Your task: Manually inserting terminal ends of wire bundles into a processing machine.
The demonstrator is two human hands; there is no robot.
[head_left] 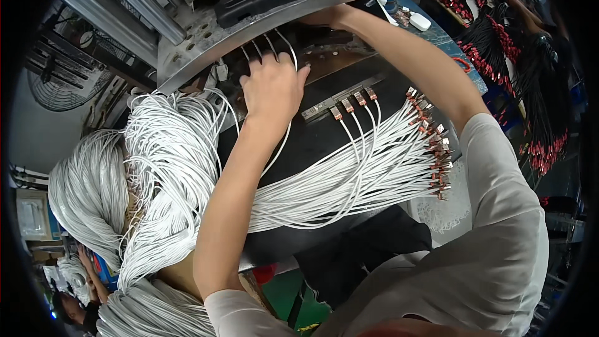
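My left hand (272,90) is at the near edge of a curved metal press plate (228,42), its fingers bent over several thin white cables (291,45) that run in under the plate. The thumb stands out to the right. My right hand (326,17) reaches under the plate's right side; its fingers are hidden. Nearer me, a slotted metal strip (319,111) holds a short row of cable connectors (347,105). Below it lies a fanned bundle of white cables (331,181), with metal connectors (442,156) at its right end.
Coiled white cables (171,156) are heaped at the left, beside another thick coil (87,181). Black cables with red ends (499,56) hang at the far right. Steel columns (106,12) rise behind the plate. A person (75,309) shows at the lower left.
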